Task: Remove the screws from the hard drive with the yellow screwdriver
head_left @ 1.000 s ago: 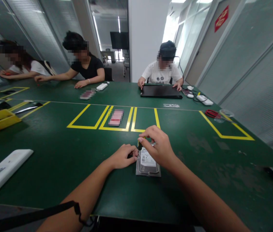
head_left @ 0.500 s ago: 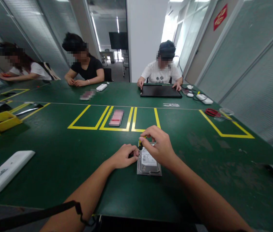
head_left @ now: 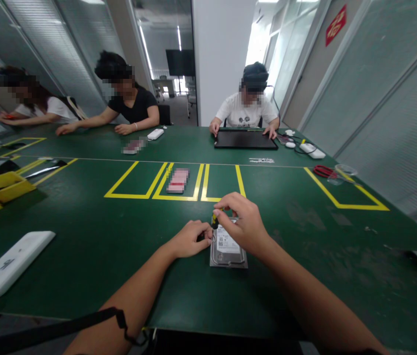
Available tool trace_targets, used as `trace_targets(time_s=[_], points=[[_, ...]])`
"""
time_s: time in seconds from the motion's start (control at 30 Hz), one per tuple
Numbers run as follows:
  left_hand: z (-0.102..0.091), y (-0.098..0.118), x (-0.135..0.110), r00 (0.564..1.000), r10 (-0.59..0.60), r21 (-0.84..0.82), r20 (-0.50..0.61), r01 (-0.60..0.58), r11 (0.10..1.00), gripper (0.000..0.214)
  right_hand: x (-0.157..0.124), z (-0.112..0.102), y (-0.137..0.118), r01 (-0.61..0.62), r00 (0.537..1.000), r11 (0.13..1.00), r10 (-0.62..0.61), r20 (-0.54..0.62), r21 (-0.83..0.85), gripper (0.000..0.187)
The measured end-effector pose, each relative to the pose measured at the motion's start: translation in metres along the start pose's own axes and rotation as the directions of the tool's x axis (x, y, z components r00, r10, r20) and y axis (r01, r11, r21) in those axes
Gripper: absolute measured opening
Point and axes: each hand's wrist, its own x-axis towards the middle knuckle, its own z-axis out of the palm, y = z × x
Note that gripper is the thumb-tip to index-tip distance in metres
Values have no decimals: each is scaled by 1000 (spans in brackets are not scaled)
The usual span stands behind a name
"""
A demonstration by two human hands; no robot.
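A silver hard drive (head_left: 229, 256) with a white label lies flat on the green table in front of me. My right hand (head_left: 241, 219) is over its upper part, fingers closed round a short yellow-and-black screwdriver (head_left: 215, 220) held upright. The screwdriver's tip, near the drive's left edge, is too small to make out. At that same edge my left hand (head_left: 192, 238) rests on the table, its thumb and fingers pinched close to the drive. What these fingers hold, if anything, is hidden; a dark bit shows between them.
Yellow tape outlines (head_left: 127, 196) mark the table beyond the drive, one around a pink blurred item (head_left: 178, 180). A white power bank (head_left: 12, 264) and yellow bins (head_left: 12, 189) are at left. Red cable (head_left: 325, 171) lies right. Across sit several people, one holding a black panel (head_left: 245, 139).
My hands, the screwdriver and the drive stay almost in place. Across the table, the person in black has stretched an arm out toward the left side of the picture.
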Motion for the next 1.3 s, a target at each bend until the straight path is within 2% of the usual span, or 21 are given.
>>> trace_targets(time_s=[0.47, 1.1, 1.3], points=[[-2, 3, 0, 1000, -12, 5, 11, 12, 1000, 7, 0, 2, 3, 9, 1000, 1000, -9, -7, -1, 5], [-3, 4, -1, 1000, -12, 0, -9, 12, 1000, 5, -1, 3, 2, -38, 999, 999, 38, 4, 0, 5], [-1, 1, -1, 1000, -11, 1, -1, 11, 1000, 6, -2, 3, 2, -25, 999, 1000, 24, -25, -8, 3]])
